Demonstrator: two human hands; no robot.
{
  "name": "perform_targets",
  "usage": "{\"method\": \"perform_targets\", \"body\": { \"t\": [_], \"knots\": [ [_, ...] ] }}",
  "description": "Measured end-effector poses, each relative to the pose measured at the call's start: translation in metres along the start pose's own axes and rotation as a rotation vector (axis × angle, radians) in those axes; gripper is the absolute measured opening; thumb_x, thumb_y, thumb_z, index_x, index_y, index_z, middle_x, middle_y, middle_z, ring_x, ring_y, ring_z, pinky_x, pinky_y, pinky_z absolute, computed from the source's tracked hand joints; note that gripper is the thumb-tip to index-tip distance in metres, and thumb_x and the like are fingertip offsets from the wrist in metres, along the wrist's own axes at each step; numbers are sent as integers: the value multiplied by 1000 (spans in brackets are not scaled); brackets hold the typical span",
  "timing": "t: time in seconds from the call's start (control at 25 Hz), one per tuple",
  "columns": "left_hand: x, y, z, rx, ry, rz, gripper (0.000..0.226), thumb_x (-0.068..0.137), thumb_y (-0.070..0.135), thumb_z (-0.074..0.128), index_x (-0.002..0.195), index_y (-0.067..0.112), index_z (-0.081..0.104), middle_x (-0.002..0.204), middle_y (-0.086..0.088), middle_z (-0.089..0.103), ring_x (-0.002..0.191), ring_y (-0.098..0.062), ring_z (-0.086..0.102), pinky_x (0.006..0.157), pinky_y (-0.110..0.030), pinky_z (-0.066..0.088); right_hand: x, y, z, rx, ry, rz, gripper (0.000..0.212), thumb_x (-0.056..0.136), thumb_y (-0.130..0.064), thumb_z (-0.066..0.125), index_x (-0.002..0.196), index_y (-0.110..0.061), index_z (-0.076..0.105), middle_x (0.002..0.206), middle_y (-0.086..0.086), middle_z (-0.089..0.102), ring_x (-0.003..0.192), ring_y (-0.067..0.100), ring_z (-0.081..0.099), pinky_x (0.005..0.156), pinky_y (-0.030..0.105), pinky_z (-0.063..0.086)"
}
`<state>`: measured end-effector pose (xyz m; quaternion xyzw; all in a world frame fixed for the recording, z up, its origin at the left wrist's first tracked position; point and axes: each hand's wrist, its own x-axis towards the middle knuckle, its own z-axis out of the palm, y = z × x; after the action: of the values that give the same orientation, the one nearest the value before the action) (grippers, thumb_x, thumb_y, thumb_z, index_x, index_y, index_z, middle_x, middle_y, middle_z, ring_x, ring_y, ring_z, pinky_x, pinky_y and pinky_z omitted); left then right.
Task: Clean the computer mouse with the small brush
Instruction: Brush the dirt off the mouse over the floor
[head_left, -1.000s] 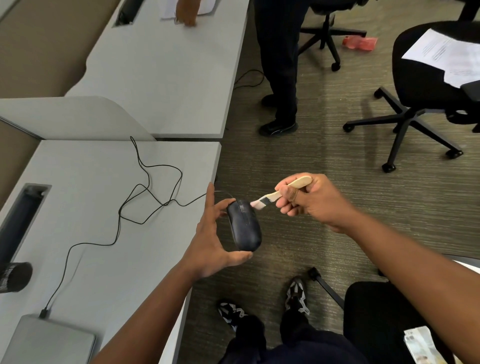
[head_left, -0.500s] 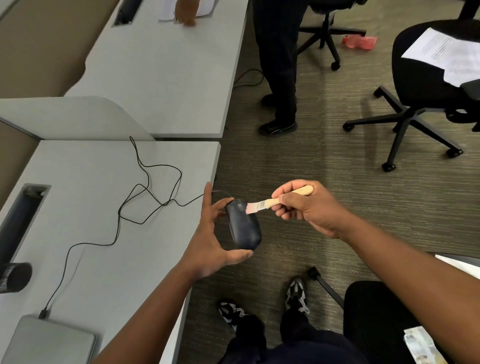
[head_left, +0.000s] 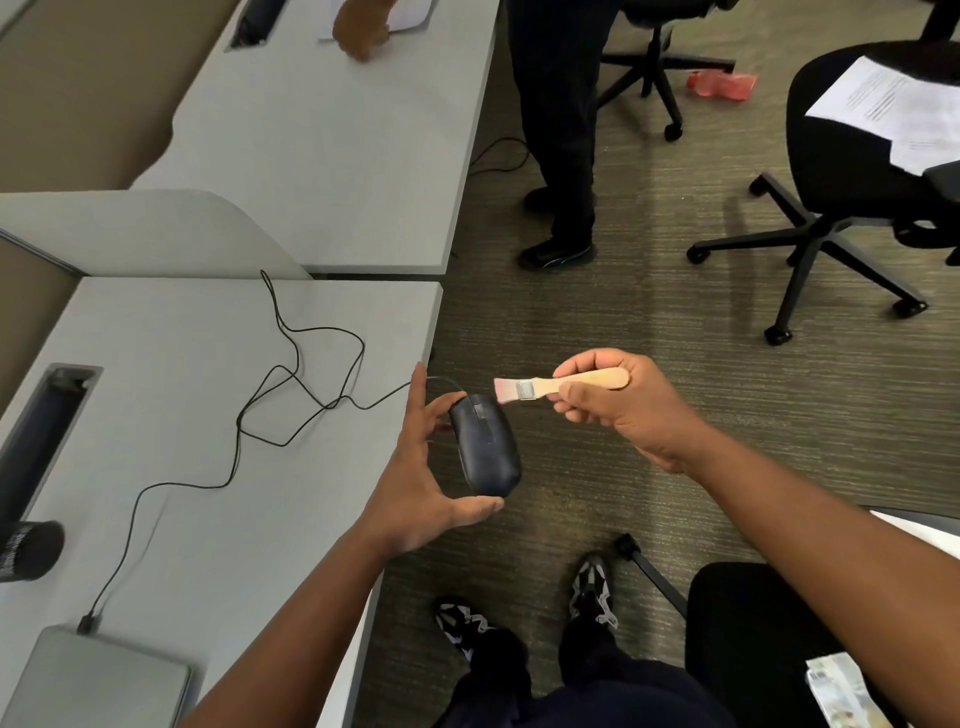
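Observation:
A black wired computer mouse (head_left: 485, 449) is held in the air just past the desk's right edge. My left hand (head_left: 421, 467) grips it from the left, thumb under its near end and fingers along its far side. Its thin black cable (head_left: 291, 395) loops back over the grey desk (head_left: 182, 467). My right hand (head_left: 618, 405) grips the wooden handle of a small brush (head_left: 545, 387). The pale bristles point left and hover just above and to the right of the mouse's front end, apart from it.
A grey laptop (head_left: 93, 680) lies at the desk's near left corner, a black cylinder (head_left: 28, 551) at its left edge. A person stands ahead by the far desk (head_left: 558, 156). Black office chairs (head_left: 857, 171) stand on the carpet at right; my feet are below.
The brush was touching the mouse's front half a second ago; now it has lifted up and to the right, clear of the mouse. My left hand keeps holding the mouse in place.

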<state>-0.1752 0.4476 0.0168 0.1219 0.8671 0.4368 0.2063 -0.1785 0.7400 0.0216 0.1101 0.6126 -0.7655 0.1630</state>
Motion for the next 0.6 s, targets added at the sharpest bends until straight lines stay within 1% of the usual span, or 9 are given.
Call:
{"method": "perform_targets", "body": {
  "t": [0.08,0.16,0.24,0.28,0.36,0.4,0.48,0.56,0.6],
  "knots": [
    [0,1,0,7,2,7,159,56,53,102,163,64,-15,161,28,41,138,6,49,105,-14,37,-2,-3,1,-150,-61,-47,17,90,-3,78,99,-17,81,88,11,78,77,14,68,75,25,59],
    [0,2,0,20,8,24,152,55,54,101,159,72,-9,169,22,33,138,8,48,105,-15,36,-4,-11,0,-245,-126,-48,15,89,-5,79,101,-14,82,89,13,78,80,17,67,78,29,59],
    [-1,5,0,45,17,46,141,54,55,100,147,86,-1,178,10,18,140,5,47,106,-16,36,-4,-20,-2,-183,-116,-33,11,91,-5,77,100,-11,81,90,17,79,78,19,69,72,28,60],
    [-2,6,0,56,17,50,138,53,55,100,142,90,1,180,7,15,144,0,46,106,-17,35,-4,-23,-1,-143,-85,-29,9,94,-6,75,100,-10,80,87,16,79,74,18,70,67,26,60],
    [-3,7,2,75,9,58,136,54,53,99,138,93,-1,180,4,16,148,-12,44,106,-18,35,-1,-28,5,-123,-26,-11,8,99,-8,69,98,-9,77,78,12,78,65,17,69,57,24,57],
    [-3,8,2,85,6,64,137,54,52,99,137,94,-1,180,4,17,148,-15,44,106,-20,35,1,-28,10,-132,-10,6,8,100,-9,67,97,-8,74,74,10,77,61,16,68,53,24,55],
    [-2,11,3,109,-1,81,136,55,51,99,139,92,0,181,8,13,149,-14,42,110,-28,40,3,-27,22,-159,19,33,9,99,-11,64,95,-9,72,67,7,74,54,13,64,48,22,50],
    [-1,13,4,135,-13,87,132,57,50,100,142,89,7,181,14,3,150,-8,39,116,-36,43,6,-26,30,-208,63,25,10,96,-14,63,92,-11,72,63,4,73,51,11,63,46,21,48],
    [-2,14,5,136,-22,85,131,57,49,100,144,86,10,181,16,-1,151,-8,39,118,-40,44,7,-25,34,-233,88,10,11,95,-17,63,90,-12,71,62,4,73,51,10,63,45,21,47]
  ]
}}
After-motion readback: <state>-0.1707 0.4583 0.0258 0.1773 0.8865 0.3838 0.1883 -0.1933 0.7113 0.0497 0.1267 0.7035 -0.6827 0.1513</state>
